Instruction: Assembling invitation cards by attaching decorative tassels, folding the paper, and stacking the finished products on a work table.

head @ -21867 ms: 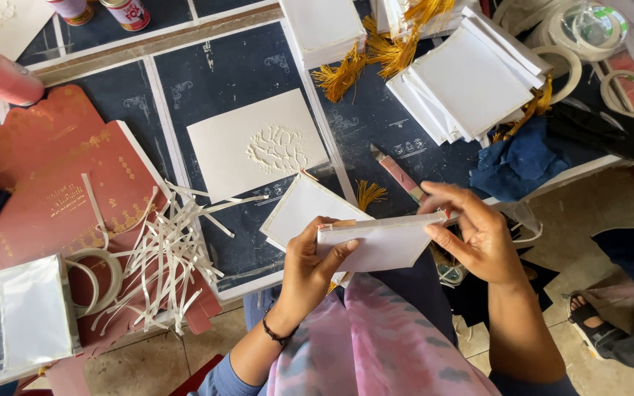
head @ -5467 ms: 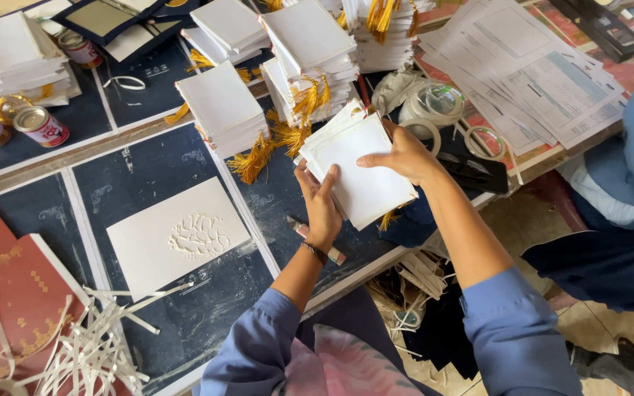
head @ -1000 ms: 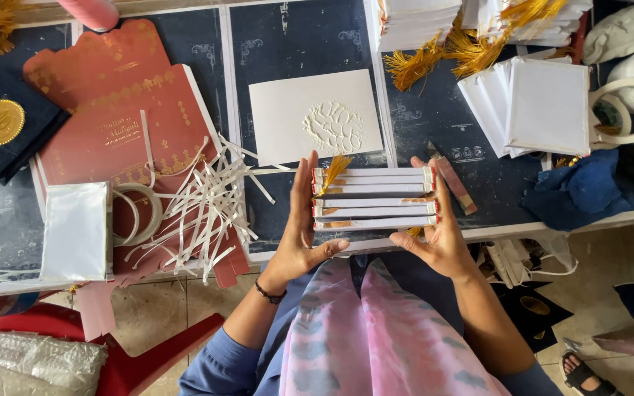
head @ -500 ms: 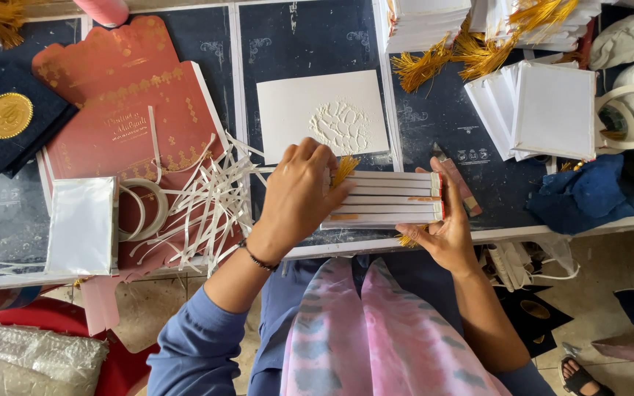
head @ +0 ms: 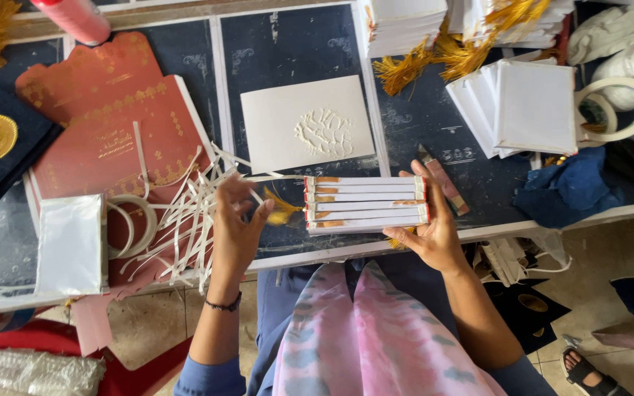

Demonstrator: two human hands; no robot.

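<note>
My right hand [head: 434, 233] cups the right end of a small stack of white cards [head: 366, 204], fingers curled over the top edge and thumb under the near side, so the stack stands on edge at the front of the counter [head: 420, 139]. My left hand [head: 235, 220] is off the stack, just to its left, fingers loosely spread and holding nothing; the motion blurs it a little. Between the two hands a yellow tassel [head: 282, 211] lies against the stack's left end.

Under and beside my left hand is a heap of thin white paper strips [head: 188, 213], spilling over a red printed folder [head: 111, 139]. A roll of tape [head: 135, 224] and a silvery packet [head: 71, 246] sit further left. Just beyond the stack lies a white embossed card [head: 307, 133]. A pen-like tool [head: 445, 183] rests by my right fingers. Further out, to the right, are more white cards [head: 533, 106] with yellow tassels, and a blue cloth [head: 570, 191].
</note>
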